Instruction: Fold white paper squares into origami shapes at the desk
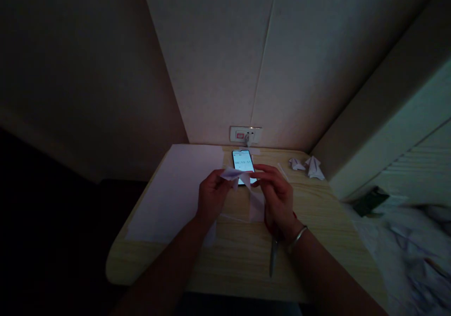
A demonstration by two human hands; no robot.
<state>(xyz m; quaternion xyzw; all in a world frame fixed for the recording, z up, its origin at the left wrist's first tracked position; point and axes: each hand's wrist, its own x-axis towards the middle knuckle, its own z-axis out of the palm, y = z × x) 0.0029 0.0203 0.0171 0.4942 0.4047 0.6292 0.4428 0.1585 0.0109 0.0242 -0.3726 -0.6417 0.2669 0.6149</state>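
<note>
A small folded piece of white paper (232, 174) is held up over the tabletop, in front of a lit phone (242, 160). My left hand (211, 196) pinches its left side between thumb and fingers. At the right end of the paper, my right hand (278, 193) grips with its fingertips; the exact contact is dim. Below my right hand lies a pair of scissors (273, 258), its blades pointing towards me and its red handle mostly hidden under the hand. A strip of white paper (257, 208) rests on the table between my hands.
Large white sheets (165, 193) cover the left of the wooden table (239, 269). Two folded paper pieces, a smaller one (296, 164) and a larger one (314, 168), stand at the back right. A wall socket (245, 134) with a plug is behind the phone.
</note>
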